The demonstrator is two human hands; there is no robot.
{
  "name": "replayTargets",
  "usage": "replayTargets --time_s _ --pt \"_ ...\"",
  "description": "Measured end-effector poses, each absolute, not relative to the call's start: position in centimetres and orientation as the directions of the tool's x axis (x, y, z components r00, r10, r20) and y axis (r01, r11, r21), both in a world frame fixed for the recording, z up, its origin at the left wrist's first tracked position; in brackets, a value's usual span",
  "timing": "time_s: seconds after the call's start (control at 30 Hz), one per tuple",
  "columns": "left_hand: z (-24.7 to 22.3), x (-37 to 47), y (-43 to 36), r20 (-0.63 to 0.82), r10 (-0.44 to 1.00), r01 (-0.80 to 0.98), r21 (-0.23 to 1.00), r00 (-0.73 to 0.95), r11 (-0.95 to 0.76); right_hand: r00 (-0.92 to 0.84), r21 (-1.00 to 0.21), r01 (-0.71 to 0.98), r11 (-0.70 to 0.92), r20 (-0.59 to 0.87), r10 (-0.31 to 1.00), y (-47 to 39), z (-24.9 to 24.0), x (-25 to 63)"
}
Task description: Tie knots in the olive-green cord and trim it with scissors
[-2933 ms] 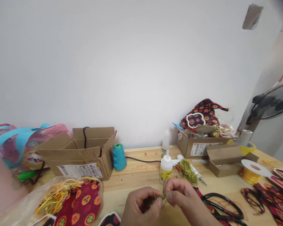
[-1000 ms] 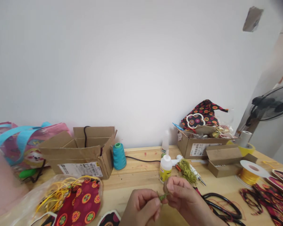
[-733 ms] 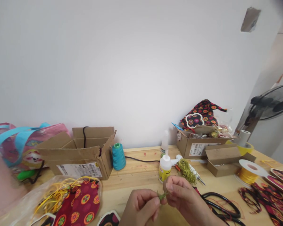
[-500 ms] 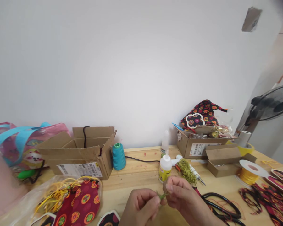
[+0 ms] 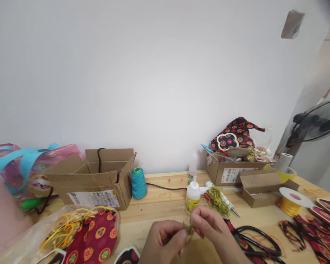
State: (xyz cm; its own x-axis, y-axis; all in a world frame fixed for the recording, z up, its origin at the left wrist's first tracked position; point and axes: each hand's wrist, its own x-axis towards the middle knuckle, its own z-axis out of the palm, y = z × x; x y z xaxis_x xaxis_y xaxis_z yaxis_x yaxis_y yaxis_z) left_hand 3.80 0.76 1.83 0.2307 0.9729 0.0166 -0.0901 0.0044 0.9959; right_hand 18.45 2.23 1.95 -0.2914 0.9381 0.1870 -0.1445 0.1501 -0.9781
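Note:
A small knotted piece of green cord [image 5: 189,228] is pinched between my two hands at the bottom middle. My left hand [image 5: 166,240] holds it with thumb and forefinger. Close against it, my right hand [image 5: 209,224] pinches the cord's other side, its fingertips nearly touching the left ones. A thin loose end hangs below the fingers. Just behind the hands stands a glue bottle [image 5: 193,198] with a yellow label. A bundle of green cord [image 5: 219,200] lies to its right, on a white glue gun [image 5: 228,202].
Left are a cardboard box [image 5: 93,183], a teal thread cone [image 5: 139,183] and patterned red fabric [image 5: 99,234] with yellow cords. Right are black-handled scissors [image 5: 260,238], a spool of golden cord [image 5: 291,205], a small open box [image 5: 260,196] and a filled carton [image 5: 222,176].
My right hand has shifted slightly left, closer to my left fingertips. The green cord stays pinched between both hands, and a loose end now shows below.

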Motion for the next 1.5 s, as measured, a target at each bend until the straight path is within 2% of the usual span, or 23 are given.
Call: replayTargets --time_s 0.23,0.4,0.77,1.27,1.5 --pt "1.90 3.85 1.00 0.010 0.964 -0.049 0.999 0.267 0.003 -0.207 -0.975 -0.124 0.185 0.207 0.956 1.83 2.44 18.52" --pt "1.66 3.96 0.96 0.012 0.966 -0.050 0.999 0.258 0.001 -0.224 -0.977 -0.148 0.151 0.182 0.957 2.11 2.20 18.50" --pt "2.14 3.72 0.82 0.026 0.966 -0.093 0.996 0.257 -0.002 -0.231 -0.963 0.034 0.268 0.253 0.939 2.16 2.10 18.67" --pt "2.04 3.91 0.97 -0.011 0.992 -0.144 0.989 0.129 0.029 -0.224 -0.927 0.104 0.360 0.331 0.917 1.88 2.02 18.85" --pt "2.26 4.14 0.91 0.036 0.993 -0.151 0.988 0.110 -0.019 -0.197 -0.920 0.163 0.356 0.323 0.926 1.83 2.23 18.31"
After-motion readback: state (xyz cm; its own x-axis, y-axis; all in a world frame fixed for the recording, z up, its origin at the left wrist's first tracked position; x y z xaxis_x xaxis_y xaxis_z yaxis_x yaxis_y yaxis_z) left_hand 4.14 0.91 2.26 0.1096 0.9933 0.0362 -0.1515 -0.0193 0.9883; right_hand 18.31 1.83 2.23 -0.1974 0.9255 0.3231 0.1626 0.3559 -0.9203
